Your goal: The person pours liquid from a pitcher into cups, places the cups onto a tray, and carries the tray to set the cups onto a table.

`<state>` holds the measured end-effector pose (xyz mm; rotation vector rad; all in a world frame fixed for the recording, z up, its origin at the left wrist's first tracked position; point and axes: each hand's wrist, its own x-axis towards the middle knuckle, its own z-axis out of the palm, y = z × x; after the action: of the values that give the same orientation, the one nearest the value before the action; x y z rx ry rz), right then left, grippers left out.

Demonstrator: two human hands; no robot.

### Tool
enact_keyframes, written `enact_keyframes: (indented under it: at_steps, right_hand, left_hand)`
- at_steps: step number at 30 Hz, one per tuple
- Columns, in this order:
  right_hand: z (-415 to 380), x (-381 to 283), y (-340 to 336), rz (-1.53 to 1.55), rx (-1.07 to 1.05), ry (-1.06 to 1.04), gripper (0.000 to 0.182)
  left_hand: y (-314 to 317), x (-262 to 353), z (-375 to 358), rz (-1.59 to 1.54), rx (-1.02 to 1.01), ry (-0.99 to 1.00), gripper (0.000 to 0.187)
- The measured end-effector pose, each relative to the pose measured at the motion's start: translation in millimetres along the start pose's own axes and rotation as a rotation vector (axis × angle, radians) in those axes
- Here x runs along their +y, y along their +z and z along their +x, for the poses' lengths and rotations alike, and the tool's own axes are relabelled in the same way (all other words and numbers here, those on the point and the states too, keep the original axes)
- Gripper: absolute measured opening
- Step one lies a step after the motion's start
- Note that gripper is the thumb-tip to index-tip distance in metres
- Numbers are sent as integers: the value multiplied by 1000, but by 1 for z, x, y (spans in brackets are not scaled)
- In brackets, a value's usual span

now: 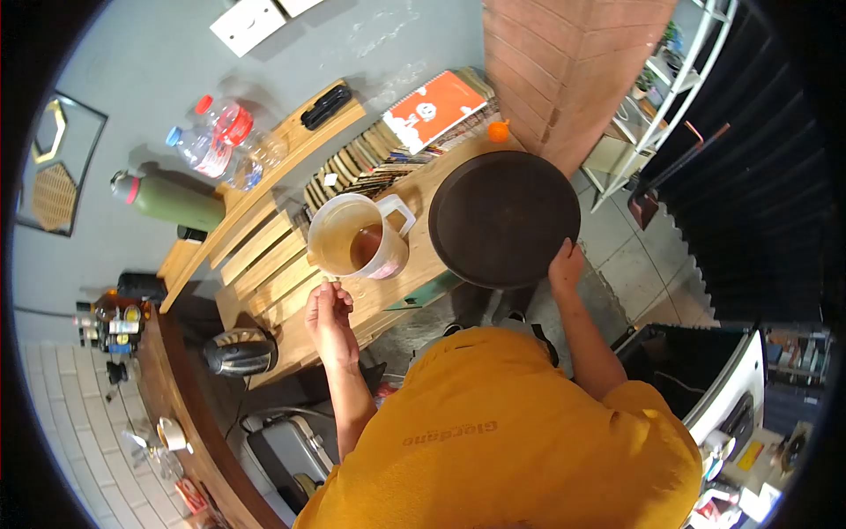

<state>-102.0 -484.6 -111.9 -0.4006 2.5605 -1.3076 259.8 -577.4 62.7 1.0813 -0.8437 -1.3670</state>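
My right hand (567, 267) grips the lower right edge of a round, dark brown serving tray (504, 219), with the thumb on its upper face. The tray is held out in front of me and overlaps the wooden bench. To its left is a translucent plastic pitcher (388, 260) with some brown liquid inside and its handle towards the tray. My left hand (331, 322) is closed in a pinch right at the pitcher's near rim. A small pale bit shows at the fingertips; I cannot tell what it is.
Behind the pitcher, a row of books (352, 167) carries an orange spiral notebook (438, 110). Plastic bottles (211, 152) and a green flask (176, 203) are on the wooden shelf. An electric kettle (241, 353) sits left of my arm. A white rack (674, 97) stands at right.
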Motion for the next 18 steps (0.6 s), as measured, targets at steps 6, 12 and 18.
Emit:
enact_keyframes:
  at_steps: [6,12,18]
  right_hand:
    - [-33,-1,-87,244,124,55,37]
    - [-117,-21,-161,580,307,227,35]
    - [-216,5,-233,709,517,294,32]
  left_hand:
    - [21,-24,23,29,-267,-181,18]
    - [65,-76,13,135,-569,-415,24]
    - [133,-100,-35,160,-960,-706,49]
